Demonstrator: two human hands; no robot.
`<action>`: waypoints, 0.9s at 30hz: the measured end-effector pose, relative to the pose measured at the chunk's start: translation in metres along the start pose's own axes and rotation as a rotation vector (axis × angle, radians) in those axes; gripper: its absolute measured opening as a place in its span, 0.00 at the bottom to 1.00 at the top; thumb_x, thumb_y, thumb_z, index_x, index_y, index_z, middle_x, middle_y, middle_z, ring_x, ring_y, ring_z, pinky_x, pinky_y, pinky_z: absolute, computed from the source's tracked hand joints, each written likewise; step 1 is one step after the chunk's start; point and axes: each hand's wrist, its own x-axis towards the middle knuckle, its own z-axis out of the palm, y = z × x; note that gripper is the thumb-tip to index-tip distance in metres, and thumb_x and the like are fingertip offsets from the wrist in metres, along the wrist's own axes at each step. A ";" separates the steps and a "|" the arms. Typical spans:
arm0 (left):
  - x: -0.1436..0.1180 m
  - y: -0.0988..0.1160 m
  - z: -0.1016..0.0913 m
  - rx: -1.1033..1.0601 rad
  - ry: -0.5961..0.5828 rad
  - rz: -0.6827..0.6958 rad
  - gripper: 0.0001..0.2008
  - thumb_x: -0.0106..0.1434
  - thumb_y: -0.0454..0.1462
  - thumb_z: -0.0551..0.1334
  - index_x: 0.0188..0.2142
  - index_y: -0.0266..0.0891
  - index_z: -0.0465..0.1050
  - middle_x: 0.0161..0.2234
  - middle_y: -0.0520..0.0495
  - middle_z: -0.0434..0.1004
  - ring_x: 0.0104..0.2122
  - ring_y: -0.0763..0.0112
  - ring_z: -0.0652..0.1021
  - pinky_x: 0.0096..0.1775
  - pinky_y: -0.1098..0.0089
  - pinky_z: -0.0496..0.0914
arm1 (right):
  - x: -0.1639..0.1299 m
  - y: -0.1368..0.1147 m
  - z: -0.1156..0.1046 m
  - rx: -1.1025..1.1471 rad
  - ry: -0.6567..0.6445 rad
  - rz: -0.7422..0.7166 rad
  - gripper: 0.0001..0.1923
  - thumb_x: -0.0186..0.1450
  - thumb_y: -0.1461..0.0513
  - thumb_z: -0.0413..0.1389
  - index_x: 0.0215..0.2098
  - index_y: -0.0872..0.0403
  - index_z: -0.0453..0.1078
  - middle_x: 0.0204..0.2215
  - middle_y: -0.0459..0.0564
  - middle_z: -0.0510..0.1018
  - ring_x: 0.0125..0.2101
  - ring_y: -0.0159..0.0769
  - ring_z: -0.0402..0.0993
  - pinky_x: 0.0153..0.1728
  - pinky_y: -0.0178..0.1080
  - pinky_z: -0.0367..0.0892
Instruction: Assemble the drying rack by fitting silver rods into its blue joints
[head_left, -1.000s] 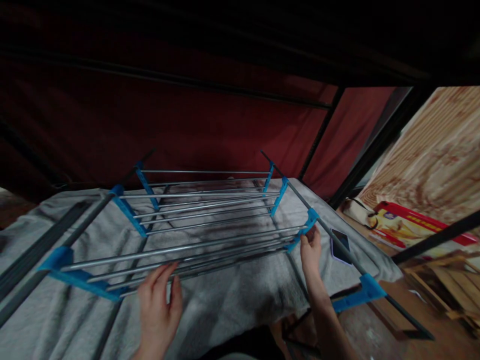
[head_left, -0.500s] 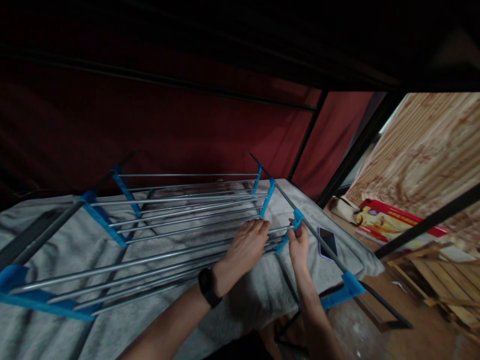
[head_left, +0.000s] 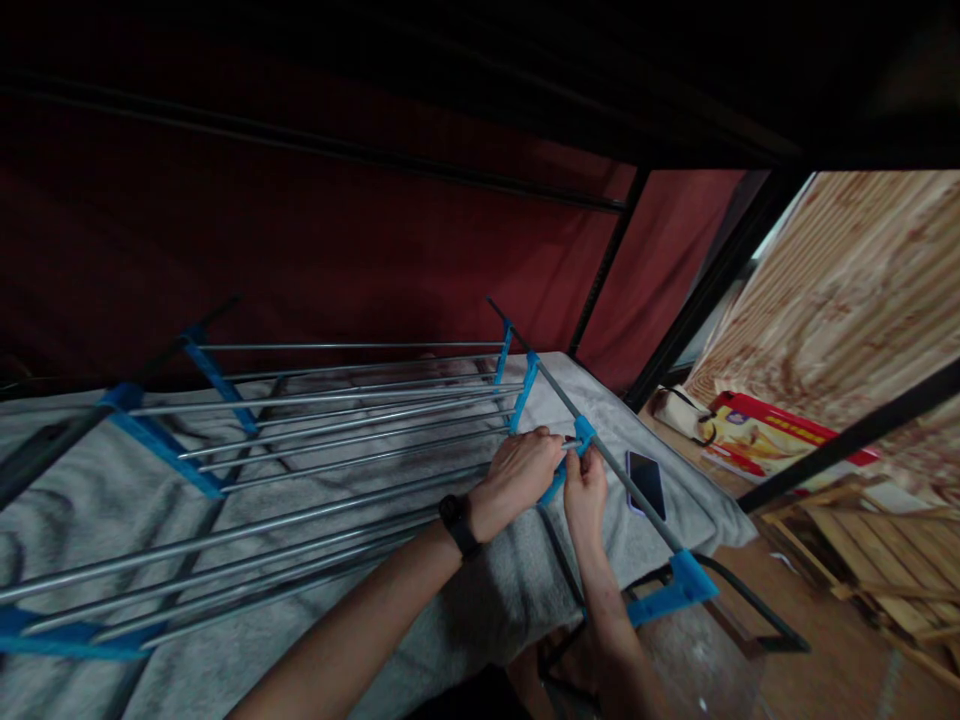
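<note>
A rack of thin metal rods (head_left: 337, 506) with blue plastic brackets (head_left: 210, 380) at both ends lies across a grey blanket (head_left: 517, 590). My left hand (head_left: 525, 468), a black band on its wrist, is wrapped round the end of a rod by the third blue bracket (head_left: 584, 430) on the right side. Right beside it, my right hand (head_left: 585, 492) grips that same bracket, thumb and fingers pressed against it where the rod enters. The fingertips partly hide the joint. A grey side tube (head_left: 637, 496) runs through the right-hand brackets to the nearest blue bracket (head_left: 679, 590).
A phone (head_left: 646, 484) lies on the blanket just right of the side tube. Black frame posts (head_left: 709, 290) stand at the right, with a red curtain (head_left: 360, 260) behind. On the floor are a red and yellow box (head_left: 765, 435) and wooden slats (head_left: 877, 550).
My left hand has slid right along the rod to the bracket, and its fingers have closed there. My right hand stays at the bracket. The view has shifted slightly to the right.
</note>
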 end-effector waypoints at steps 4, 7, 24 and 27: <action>0.001 0.001 -0.007 0.040 -0.020 -0.014 0.15 0.74 0.33 0.51 0.50 0.39 0.75 0.47 0.39 0.79 0.45 0.60 0.81 0.45 0.65 0.74 | -0.003 0.000 0.001 0.000 -0.011 0.027 0.16 0.69 0.48 0.50 0.38 0.51 0.69 0.32 0.50 0.77 0.34 0.41 0.71 0.40 0.43 0.69; 0.000 0.001 -0.007 0.065 -0.038 0.000 0.15 0.73 0.32 0.51 0.52 0.39 0.74 0.47 0.41 0.79 0.45 0.60 0.82 0.45 0.65 0.74 | -0.003 0.000 0.001 0.012 -0.030 0.018 0.17 0.70 0.49 0.50 0.43 0.52 0.70 0.37 0.53 0.79 0.40 0.44 0.73 0.46 0.44 0.68; -0.009 0.003 -0.011 0.102 -0.035 0.036 0.16 0.73 0.31 0.50 0.53 0.42 0.72 0.48 0.43 0.78 0.45 0.62 0.81 0.43 0.67 0.73 | -0.005 0.001 0.001 0.048 -0.050 0.035 0.20 0.69 0.49 0.51 0.47 0.54 0.73 0.44 0.56 0.81 0.47 0.46 0.75 0.54 0.47 0.67; -0.010 0.004 -0.011 0.114 -0.044 0.046 0.18 0.73 0.30 0.48 0.54 0.43 0.71 0.49 0.43 0.78 0.46 0.61 0.81 0.44 0.66 0.73 | -0.005 0.000 0.001 0.063 -0.047 0.036 0.19 0.69 0.49 0.52 0.46 0.54 0.74 0.44 0.57 0.81 0.47 0.46 0.75 0.54 0.47 0.67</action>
